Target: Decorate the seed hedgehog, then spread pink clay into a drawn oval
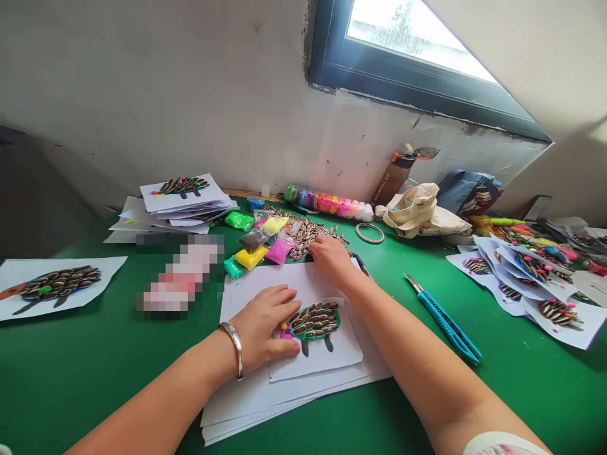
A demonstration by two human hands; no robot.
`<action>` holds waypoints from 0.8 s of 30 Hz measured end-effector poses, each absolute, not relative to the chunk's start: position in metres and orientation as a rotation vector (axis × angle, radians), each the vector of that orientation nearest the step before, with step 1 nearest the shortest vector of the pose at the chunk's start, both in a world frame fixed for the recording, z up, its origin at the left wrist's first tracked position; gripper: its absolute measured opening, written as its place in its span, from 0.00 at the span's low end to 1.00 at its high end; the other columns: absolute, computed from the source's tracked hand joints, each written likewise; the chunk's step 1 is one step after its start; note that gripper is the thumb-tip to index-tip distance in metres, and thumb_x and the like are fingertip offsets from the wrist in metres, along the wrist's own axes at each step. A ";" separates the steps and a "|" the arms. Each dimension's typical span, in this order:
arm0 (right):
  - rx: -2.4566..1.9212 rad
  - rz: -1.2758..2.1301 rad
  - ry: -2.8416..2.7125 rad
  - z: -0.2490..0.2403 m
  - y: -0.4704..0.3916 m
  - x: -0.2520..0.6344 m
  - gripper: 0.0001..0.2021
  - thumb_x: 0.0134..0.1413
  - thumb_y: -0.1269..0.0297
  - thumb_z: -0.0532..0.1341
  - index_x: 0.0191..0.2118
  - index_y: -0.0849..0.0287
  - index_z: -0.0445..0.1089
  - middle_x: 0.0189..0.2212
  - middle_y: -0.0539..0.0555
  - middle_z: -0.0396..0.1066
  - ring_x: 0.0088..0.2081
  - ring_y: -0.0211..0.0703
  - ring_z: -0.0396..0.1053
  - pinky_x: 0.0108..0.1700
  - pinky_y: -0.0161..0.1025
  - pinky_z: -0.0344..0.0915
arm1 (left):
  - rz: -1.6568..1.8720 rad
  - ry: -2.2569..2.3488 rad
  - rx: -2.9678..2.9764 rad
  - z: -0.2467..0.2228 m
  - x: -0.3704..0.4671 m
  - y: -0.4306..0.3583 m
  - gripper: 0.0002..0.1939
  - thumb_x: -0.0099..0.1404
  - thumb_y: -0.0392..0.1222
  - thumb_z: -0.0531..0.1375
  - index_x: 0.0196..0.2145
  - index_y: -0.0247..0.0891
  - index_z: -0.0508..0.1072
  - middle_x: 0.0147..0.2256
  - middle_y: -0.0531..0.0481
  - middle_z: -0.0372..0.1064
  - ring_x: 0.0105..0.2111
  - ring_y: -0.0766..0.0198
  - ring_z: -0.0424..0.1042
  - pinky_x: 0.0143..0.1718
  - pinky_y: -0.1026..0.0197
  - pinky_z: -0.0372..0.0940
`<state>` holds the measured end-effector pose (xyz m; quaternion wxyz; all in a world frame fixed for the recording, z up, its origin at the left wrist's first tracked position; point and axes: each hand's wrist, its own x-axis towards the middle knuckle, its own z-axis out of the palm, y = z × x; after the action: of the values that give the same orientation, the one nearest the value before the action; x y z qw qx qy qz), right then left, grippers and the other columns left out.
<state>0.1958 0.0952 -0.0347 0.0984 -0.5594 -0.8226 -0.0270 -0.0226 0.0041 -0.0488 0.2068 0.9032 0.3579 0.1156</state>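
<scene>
My left hand, with a silver bracelet at the wrist, lies with fingers spread on a small white card. The card bears a bird figure of striped seeds set in green clay, with a pink and yellow head beside my thumb and two dark legs. Under the card is a stack of white paper. My right hand reaches to the pile of striped seeds; its fingertips are bent down at the pile's edge, and what they hold is hidden.
Bags of coloured clay lie left of the seeds. A blue cutter, a tape ring, a cloth bag and a bottle are on the right. Finished cards lie far right, others at left.
</scene>
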 end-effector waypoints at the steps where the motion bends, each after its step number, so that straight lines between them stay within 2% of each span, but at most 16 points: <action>1: -1.657 -0.098 -2.437 -0.033 0.095 0.194 0.10 0.54 0.74 0.53 0.32 0.62 0.72 0.33 0.60 0.69 0.39 0.47 0.63 0.41 0.39 0.54 | 0.316 0.994 2.516 -0.048 -0.023 0.004 0.34 0.53 0.54 0.64 0.56 0.42 0.65 0.60 0.43 0.56 0.61 0.46 0.51 0.59 0.45 0.53; 6: -1.688 -0.149 -2.358 -0.017 0.079 0.197 0.11 0.55 0.76 0.50 0.35 0.61 0.68 0.37 0.61 0.68 0.41 0.49 0.61 0.41 0.40 0.54 | 0.336 1.010 2.506 -0.045 -0.021 0.002 0.33 0.53 0.52 0.64 0.56 0.41 0.65 0.60 0.43 0.56 0.61 0.47 0.51 0.59 0.46 0.52; 10: -1.743 -0.104 -2.186 -0.008 0.044 0.226 0.12 0.61 0.72 0.44 0.39 0.60 0.64 0.35 0.57 0.67 0.36 0.43 0.62 0.37 0.37 0.57 | 0.376 1.039 2.493 -0.047 -0.021 0.001 0.33 0.53 0.52 0.65 0.56 0.42 0.65 0.60 0.45 0.57 0.61 0.48 0.51 0.59 0.47 0.53; 12: -1.762 0.196 -1.912 -0.011 0.022 0.244 0.11 0.62 0.65 0.44 0.38 0.56 0.63 0.29 0.51 0.66 0.29 0.40 0.61 0.31 0.35 0.56 | 0.371 1.036 2.497 -0.049 -0.021 0.002 0.33 0.54 0.53 0.64 0.56 0.42 0.66 0.60 0.45 0.57 0.61 0.47 0.51 0.59 0.47 0.53; 15: -1.725 0.662 -1.639 -0.022 -0.008 0.259 0.08 0.59 0.59 0.50 0.35 0.55 0.63 0.21 0.46 0.63 0.22 0.37 0.58 0.26 0.33 0.55 | 0.341 1.026 2.505 -0.051 -0.022 0.004 0.33 0.54 0.53 0.64 0.56 0.42 0.65 0.60 0.44 0.56 0.61 0.47 0.51 0.59 0.47 0.53; 17: -1.695 0.901 -1.512 -0.028 -0.022 0.260 0.08 0.56 0.57 0.54 0.34 0.56 0.63 0.20 0.46 0.64 0.21 0.35 0.58 0.24 0.32 0.54 | 0.348 1.037 2.508 -0.051 -0.022 0.004 0.33 0.54 0.53 0.63 0.56 0.42 0.65 0.60 0.45 0.56 0.61 0.48 0.51 0.59 0.47 0.53; 20: -1.610 1.014 -1.486 -0.029 -0.031 0.250 0.08 0.53 0.59 0.57 0.29 0.56 0.65 0.21 0.46 0.64 0.23 0.35 0.59 0.24 0.31 0.53 | 0.378 1.053 2.514 -0.050 -0.022 0.004 0.32 0.55 0.53 0.63 0.56 0.43 0.66 0.60 0.46 0.56 0.61 0.49 0.51 0.60 0.48 0.52; 24: -1.577 1.038 -1.630 -0.025 -0.032 0.240 0.06 0.52 0.63 0.57 0.28 0.57 0.69 0.21 0.46 0.63 0.25 0.34 0.59 0.27 0.31 0.55 | 0.358 1.051 2.516 -0.048 -0.021 0.003 0.31 0.55 0.52 0.63 0.56 0.43 0.66 0.60 0.47 0.57 0.61 0.50 0.51 0.60 0.49 0.52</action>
<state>0.2401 -0.0319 -0.0251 0.3181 -0.5993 -0.6197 0.3946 -0.0207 0.0031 -0.0478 0.1944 0.8975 0.3748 0.1278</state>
